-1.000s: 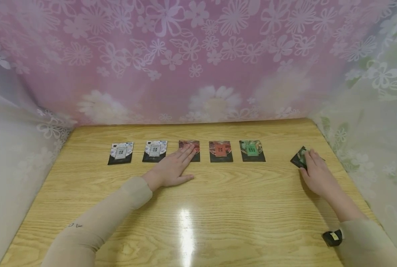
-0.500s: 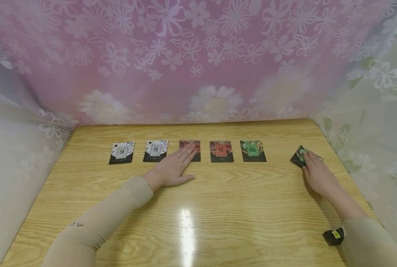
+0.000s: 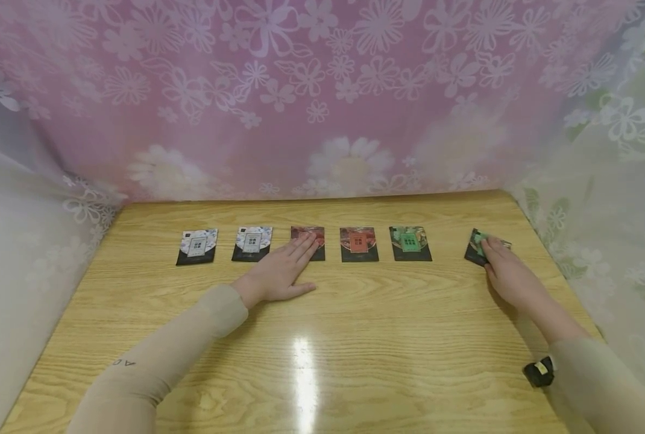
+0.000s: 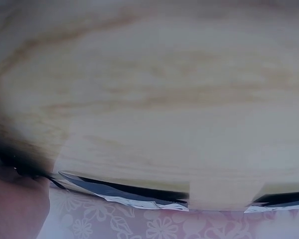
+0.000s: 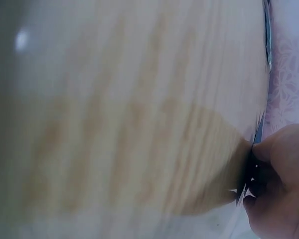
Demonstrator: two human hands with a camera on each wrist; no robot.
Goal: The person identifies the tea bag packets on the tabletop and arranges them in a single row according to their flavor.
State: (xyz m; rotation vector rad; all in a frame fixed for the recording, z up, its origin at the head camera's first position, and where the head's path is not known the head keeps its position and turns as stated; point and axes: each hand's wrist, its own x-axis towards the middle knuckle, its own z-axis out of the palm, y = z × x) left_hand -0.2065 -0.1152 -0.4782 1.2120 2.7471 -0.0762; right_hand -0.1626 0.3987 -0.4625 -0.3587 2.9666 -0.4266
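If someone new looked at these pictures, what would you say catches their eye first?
Most likely the neat row of five small packets laid side by side across the far part of the wooden table, running from grey through red to green. Next, the left hand rests flat with its fingertips on the middle packet, while the right hand pinches a sixth green packet lying askew, apart at the right end. Behind stands a pink flowered curtain.
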